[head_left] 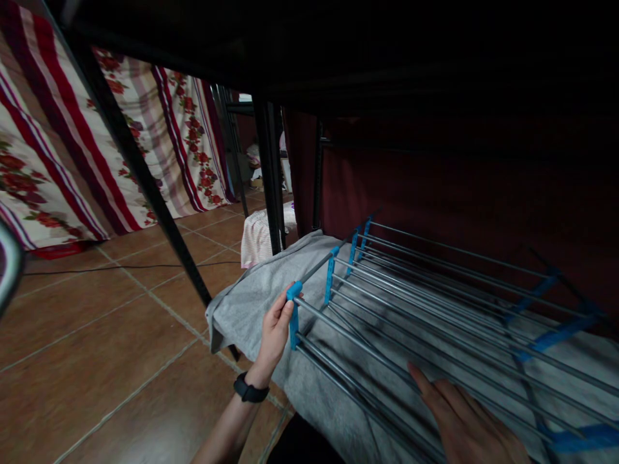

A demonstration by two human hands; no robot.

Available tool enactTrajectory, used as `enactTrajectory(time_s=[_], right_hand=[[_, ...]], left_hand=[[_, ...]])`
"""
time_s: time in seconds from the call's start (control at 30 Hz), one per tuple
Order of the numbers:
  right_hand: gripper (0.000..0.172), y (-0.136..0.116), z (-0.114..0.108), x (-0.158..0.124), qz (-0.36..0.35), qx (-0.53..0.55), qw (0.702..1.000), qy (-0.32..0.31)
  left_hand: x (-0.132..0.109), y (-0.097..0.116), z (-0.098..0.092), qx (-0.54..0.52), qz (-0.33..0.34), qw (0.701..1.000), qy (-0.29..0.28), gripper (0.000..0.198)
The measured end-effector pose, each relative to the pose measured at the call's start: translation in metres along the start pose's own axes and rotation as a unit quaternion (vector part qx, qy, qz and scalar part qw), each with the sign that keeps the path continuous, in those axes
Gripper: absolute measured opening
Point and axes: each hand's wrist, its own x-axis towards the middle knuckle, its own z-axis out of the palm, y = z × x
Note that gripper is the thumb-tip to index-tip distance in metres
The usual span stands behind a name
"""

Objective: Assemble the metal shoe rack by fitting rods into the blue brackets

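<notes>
A shoe rack of grey metal tubes with blue plastic joints lies over a grey cloth. My left hand, with a black band on its wrist, grips the rack's near left blue corner joint, thumb on the inner side. Over the near tubes, further right, is my right hand. Its fingers are stretched out and the index fingertip is at a tube; whether it presses on it I cannot tell. The rack's far right joints are in shadow and blurred.
A dark metal frame post slants down on the left, and another post stands behind. A dark shelf hangs overhead. Striped floral curtains hang beyond the tiled floor, which a thin cable crosses.
</notes>
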Motion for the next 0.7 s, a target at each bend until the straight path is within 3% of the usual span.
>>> enactTrajectory(time_s=[0.27, 0.53, 0.7], right_hand=[[0.077, 0.0, -0.006, 0.002, 0.002, 0.028, 1.0, 0.0], [0.073, -0.002, -0.001, 0.003, -0.006, 0.045, 0.999, -0.008], [0.065, -0.004, -0.005, 0.011, 0.005, 0.039, 0.999, 0.02]], left_hand=[[0.0, -0.002, 0.001, -0.034, -0.014, 0.999, -0.002, 0.05], [0.0, -0.005, 0.0, -0.046, -0.028, 0.999, -0.005, 0.051], [-0.001, -0.002, 0.002, -0.036, -0.027, 0.999, 0.0, 0.05]])
